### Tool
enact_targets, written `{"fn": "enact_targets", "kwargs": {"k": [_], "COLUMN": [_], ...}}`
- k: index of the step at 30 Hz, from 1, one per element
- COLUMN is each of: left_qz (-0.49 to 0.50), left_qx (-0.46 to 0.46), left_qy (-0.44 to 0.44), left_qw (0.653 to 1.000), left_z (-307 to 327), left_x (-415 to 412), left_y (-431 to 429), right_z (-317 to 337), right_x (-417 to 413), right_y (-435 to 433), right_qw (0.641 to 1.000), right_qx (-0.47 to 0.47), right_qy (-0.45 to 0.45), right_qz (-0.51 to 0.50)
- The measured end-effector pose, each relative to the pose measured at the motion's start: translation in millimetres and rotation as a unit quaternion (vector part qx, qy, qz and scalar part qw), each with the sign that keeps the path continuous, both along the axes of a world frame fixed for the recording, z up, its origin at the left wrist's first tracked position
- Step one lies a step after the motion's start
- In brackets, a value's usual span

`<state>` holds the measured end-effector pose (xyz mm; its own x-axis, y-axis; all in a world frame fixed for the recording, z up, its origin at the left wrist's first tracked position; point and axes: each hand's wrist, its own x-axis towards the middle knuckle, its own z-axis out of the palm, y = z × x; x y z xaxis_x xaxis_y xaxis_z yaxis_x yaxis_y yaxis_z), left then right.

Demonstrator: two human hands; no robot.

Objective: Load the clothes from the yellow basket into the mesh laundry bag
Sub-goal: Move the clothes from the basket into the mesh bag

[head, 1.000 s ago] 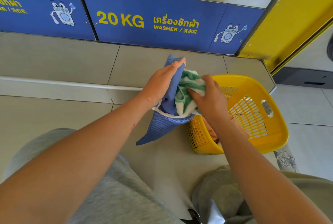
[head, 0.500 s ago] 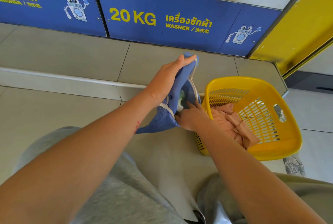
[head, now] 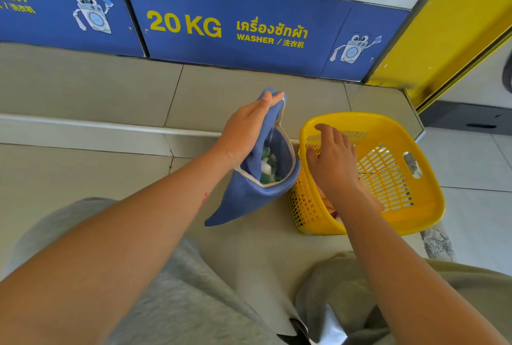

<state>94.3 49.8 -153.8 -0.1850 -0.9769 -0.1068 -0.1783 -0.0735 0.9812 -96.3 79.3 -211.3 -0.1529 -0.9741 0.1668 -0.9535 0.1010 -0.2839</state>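
My left hand [head: 248, 125] grips the upper edge of the blue mesh laundry bag [head: 249, 200] and holds its mouth wide. A green and white cloth [head: 268, 166] lies inside the bag. Right beside the bag stands the yellow basket [head: 415, 214] on the floor. My right hand [head: 333, 159] hovers over the basket's near left side, fingers spread, holding nothing. A sliver of pink clothing [head: 331, 207] shows in the basket under my forearm; most of it is hidden.
A raised tiled step [head: 110, 95] runs in front of the blue washer panels [head: 235, 25] marked 20 KG. A yellow wall [head: 454, 25] stands at the right. My knees in grey trousers [head: 180, 303] fill the lower part of the view.
The green and white cloth went from my right hand down into the bag. My right hand then left the bag and moved right over the basket.
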Motion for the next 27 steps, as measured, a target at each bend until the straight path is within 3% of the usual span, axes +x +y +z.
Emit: {"fn": "enact_targets", "kwargs": {"k": [3, 6, 8, 10, 15, 20, 22, 25, 27], "left_qz": [-0.016, -0.018, -0.013, -0.011, -0.005, 0.000, -0.005, -0.015, -0.017], "left_qx": [-0.003, -0.002, 0.002, 0.001, 0.007, 0.014, 0.014, 0.004, 0.000], "left_qy": [-0.023, -0.026, -0.022, -0.024, -0.021, -0.013, -0.012, -0.012, -0.014], "left_qw": [1.000, 0.999, 1.000, 1.000, 1.000, 1.000, 1.000, 1.000, 1.000], "left_z": [-5, -9, -12, -15, -17, -19, -19, -19, -19], "left_x": [-8, -13, -14, -13, -12, -11, -12, -12, -13], "left_y": [0, -1, -3, -6, -10, -10, -10, -9, -8], "right_z": [-22, -51, -65, -72, -75, -83, -76, -61, -54], "right_x": [-24, -46, -57, -64, -83, -93, -91, -89, -91], "right_y": [1, 8, 13, 15, 11, 10, 10, 12, 12], "right_qw": [0.989, 0.953, 0.934, 0.925, 0.937, 0.889, 0.878, 0.908, 0.939], "right_qx": [0.144, 0.299, 0.350, 0.365, 0.292, 0.404, 0.450, 0.404, 0.326], "right_qy": [0.013, 0.049, 0.071, 0.108, 0.128, 0.028, 0.044, 0.098, 0.072], "right_qz": [-0.026, -0.002, 0.001, -0.021, -0.147, -0.215, -0.159, -0.056, -0.086]}}
